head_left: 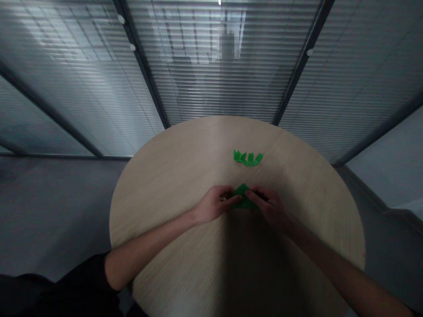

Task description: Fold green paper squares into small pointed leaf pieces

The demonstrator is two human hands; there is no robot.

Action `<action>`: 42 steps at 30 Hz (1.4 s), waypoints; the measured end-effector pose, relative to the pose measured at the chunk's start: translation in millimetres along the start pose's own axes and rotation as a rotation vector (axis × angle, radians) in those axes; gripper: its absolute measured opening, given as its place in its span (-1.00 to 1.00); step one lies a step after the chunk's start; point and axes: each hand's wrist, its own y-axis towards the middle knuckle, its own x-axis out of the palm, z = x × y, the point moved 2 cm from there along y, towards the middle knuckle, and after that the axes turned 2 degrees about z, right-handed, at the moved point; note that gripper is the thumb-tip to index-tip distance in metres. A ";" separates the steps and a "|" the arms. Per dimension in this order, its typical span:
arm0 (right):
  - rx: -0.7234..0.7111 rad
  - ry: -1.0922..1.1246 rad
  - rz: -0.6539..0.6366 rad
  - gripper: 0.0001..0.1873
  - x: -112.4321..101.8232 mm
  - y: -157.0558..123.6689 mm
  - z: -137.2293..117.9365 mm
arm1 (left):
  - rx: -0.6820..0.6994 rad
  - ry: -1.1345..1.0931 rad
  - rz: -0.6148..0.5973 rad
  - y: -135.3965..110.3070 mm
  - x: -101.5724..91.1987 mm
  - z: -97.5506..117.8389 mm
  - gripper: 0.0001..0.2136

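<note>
A green paper piece (pixel 243 196), folded to a point at its far end, lies on the round wooden table (pixel 185 176). My left hand (pixel 215 203) pinches its left edge with curled fingers. My right hand (pixel 270 206) presses and pinches its right side, fingers closed on the paper. Both hands meet over the sheet near the table's middle. Farther away sits a row of several small folded green paper pieces (pixel 247 158), untouched.
The table's round rim (pixel 114 220) drops off to grey floor on the left and right. Glass walls with horizontal blinds (pixel 214 79) and dark frames stand behind the table.
</note>
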 end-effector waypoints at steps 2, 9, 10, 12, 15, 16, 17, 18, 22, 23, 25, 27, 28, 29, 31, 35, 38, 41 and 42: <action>0.011 0.018 0.009 -0.63 0.0 0.1 0.8 | -0.007 0.015 -0.024 0.3 -1.0 -1.6 -0.67; -0.039 -0.048 -0.020 -0.63 5.9 -2.5 3.0 | 0.009 -0.006 -0.044 1.9 0.5 -3.8 -0.66; -0.046 -0.062 -0.025 -0.63 6.2 -2.6 3.0 | 0.012 -0.016 -0.050 1.8 0.8 -3.3 -0.66; -0.054 -0.079 -0.028 -0.62 5.5 -2.2 2.8 | 0.001 -0.023 -0.065 1.3 0.7 -2.4 -0.67; -0.029 -0.069 0.004 -0.62 1.4 0.2 2.5 | -0.059 -0.002 -0.074 1.1 -2.5 -2.8 -0.66; -0.009 -0.050 0.030 -0.62 -0.7 1.3 2.7 | -0.082 -0.007 -0.081 1.4 -4.0 -3.5 -0.66; 0.013 -0.016 0.050 -0.62 -2.8 2.4 3.1 | -0.103 -0.018 -0.092 2.0 -5.6 -4.4 -0.66; 0.028 0.015 0.065 -0.61 -4.7 3.4 3.5 | -0.118 -0.032 -0.105 2.7 -7.4 -5.4 -0.65; 0.046 0.034 0.087 -0.60 -9.8 6.4 4.3 | -0.143 -0.066 -0.175 6.5 -16.1 -8.5 -0.62; 0.045 0.030 0.096 -0.59 -10.4 6.8 4.1 | -0.146 -0.074 -0.196 7.2 -18.5 -8.7 -0.62; 0.041 0.024 0.110 -0.59 -10.9 7.0 3.7 | -0.142 -0.077 -0.213 7.9 -24.4 -7.9 -0.62; 0.035 0.015 0.115 -0.61 -11.2 7.1 3.8 | -0.155 -0.060 -0.247 7.3 -30.7 -6.8 -0.62; 0.034 0.007 0.118 -0.62 -11.6 7.3 4.3 | -0.170 -0.047 -0.284 6.6 -33.9 -6.3 -0.62; 0.035 -0.001 0.125 -0.62 -12.5 7.6 5.0 | -0.179 -0.034 -0.308 5.7 -37.6 -6.0 -0.63; 0.047 -0.009 0.153 -0.61 -15.2 8.9 7.0 | -0.212 -0.025 -0.327 4.0 -45.6 -6.1 -0.64; 0.049 0.011 0.187 -0.57 -18.4 11.7 8.9 | -0.247 -0.093 -0.326 2.4 -56.6 -7.9 -0.68; 0.053 0.022 0.167 -0.56 -15.5 11.6 7.6 | -0.241 -0.149 -0.269 4.4 -57.2 -10.6 -0.63; 0.052 0.020 0.159 -0.56 -12.1 10.4 5.8 | -0.230 -0.173 -0.211 7.6 -52.1 -13.3 -0.57; 0.052 0.017 0.157 -0.56 -11.4 10.1 5.4 | -0.221 -0.179 -0.195 8.6 -49.6 -13.6 -0.56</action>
